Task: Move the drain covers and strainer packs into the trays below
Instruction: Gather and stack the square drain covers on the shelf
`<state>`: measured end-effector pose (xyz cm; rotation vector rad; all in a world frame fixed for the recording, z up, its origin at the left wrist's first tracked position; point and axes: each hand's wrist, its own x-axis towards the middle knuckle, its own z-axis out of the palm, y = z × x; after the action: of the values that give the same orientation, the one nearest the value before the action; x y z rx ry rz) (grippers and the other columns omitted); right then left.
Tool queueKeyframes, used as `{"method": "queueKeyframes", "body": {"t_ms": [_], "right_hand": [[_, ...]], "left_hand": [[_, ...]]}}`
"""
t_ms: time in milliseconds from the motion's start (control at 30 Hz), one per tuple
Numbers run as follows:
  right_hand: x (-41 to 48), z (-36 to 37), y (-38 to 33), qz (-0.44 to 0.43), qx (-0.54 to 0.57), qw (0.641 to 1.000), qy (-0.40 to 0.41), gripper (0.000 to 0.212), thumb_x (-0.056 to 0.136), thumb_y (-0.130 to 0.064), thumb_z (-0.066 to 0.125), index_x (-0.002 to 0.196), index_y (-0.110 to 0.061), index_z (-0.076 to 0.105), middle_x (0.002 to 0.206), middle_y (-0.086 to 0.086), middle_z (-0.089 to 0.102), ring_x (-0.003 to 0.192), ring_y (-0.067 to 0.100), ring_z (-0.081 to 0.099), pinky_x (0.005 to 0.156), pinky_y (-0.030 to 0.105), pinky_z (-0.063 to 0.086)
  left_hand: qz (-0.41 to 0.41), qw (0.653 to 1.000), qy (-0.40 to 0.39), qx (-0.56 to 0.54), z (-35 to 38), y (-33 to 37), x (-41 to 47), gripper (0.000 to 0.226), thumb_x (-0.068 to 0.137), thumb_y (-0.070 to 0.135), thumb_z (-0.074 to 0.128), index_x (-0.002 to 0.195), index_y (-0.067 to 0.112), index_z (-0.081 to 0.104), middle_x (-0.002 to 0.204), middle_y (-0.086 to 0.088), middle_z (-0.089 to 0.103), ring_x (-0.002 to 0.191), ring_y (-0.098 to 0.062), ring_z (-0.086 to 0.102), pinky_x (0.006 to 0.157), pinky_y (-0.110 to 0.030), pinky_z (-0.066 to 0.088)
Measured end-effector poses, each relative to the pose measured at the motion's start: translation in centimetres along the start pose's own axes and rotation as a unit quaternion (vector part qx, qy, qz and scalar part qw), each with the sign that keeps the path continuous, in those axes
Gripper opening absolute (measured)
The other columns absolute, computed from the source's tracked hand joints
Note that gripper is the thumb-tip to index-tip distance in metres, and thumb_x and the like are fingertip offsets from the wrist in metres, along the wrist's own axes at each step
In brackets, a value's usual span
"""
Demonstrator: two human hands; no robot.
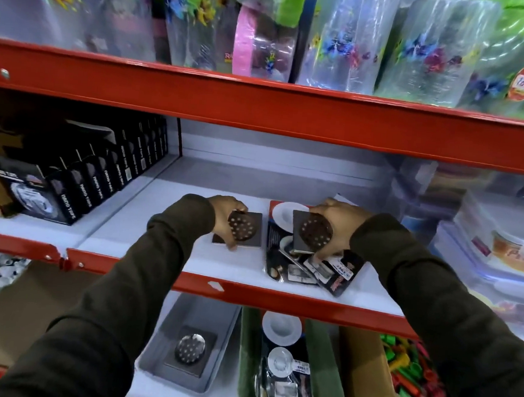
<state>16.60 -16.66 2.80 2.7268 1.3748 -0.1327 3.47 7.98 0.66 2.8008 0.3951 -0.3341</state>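
On the white middle shelf, my left hand grips a square metal drain cover with a round perforated centre, resting on the shelf. My right hand holds a second drain cover tilted up above a pile of strainer packs. On the shelf below, a grey tray holds one drain cover. Beside it a green tray holds a strainer pack.
The red shelf edge runs between the hands and the trays. Black tape boxes stand at the left. Clear plastic containers are stacked at the right, and coloured items lie beside the green tray.
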Motion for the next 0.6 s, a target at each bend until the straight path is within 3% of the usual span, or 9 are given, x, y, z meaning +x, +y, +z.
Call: {"method": "queueKeyframes", "body": {"t_ms": [167,300,500,600], "right_hand": [[0.7,-1.6,-3.1,-0.005,0.066,0.997,0.037,0.098,0.047,-0.076,0.075,0.129,-0.027,0.053,0.12,-0.004,0.057,0.11,0.021,0.056,0.096,0.036,0.046],[1.7,-2.0,-6.4,-0.009,0.104,0.994,0.041,0.092,0.049,-0.076,0.073,0.124,-0.026,0.057,0.116,-0.003,0.06,0.107,0.02,0.058,0.097,0.04,0.048],[3.0,-2.1,-11.0,-0.007,0.135,0.99,0.039,0.089,0.057,-0.069,0.075,0.13,-0.022,0.053,0.126,-0.001,0.057,0.114,0.022,0.055,0.098,0.035,0.044],[4.1,-1.7,-13.0,-0.004,0.136,0.99,0.029,0.091,0.057,-0.069,0.076,0.131,-0.02,0.053,0.131,0.002,0.057,0.119,0.023,0.053,0.103,0.036,0.043]], "left_hand": [[-0.065,0.997,-0.038,0.03,-0.9,-4.8,-1.8,0.077,0.061,0.023,0.087,0.13,0.021,0.054,0.132,-0.001,0.058,0.119,-0.025,0.056,0.103,-0.039,0.048],[-0.099,0.992,-0.073,0.033,-0.5,-7.8,-2.8,0.096,0.069,0.02,0.083,0.151,0.024,0.033,0.149,0.0,0.042,0.135,-0.024,0.045,0.112,-0.036,0.04],[-0.052,0.995,-0.084,-0.034,0.2,-10.5,-2.8,0.101,0.07,0.026,0.084,0.154,0.025,0.026,0.158,0.002,0.033,0.143,-0.024,0.035,0.119,-0.036,0.032],[-0.018,0.994,-0.057,-0.088,0.2,-12.5,-3.2,0.105,0.07,0.037,0.084,0.155,0.031,0.022,0.165,0.004,0.017,0.151,-0.021,0.022,0.123,-0.032,0.02]]}}
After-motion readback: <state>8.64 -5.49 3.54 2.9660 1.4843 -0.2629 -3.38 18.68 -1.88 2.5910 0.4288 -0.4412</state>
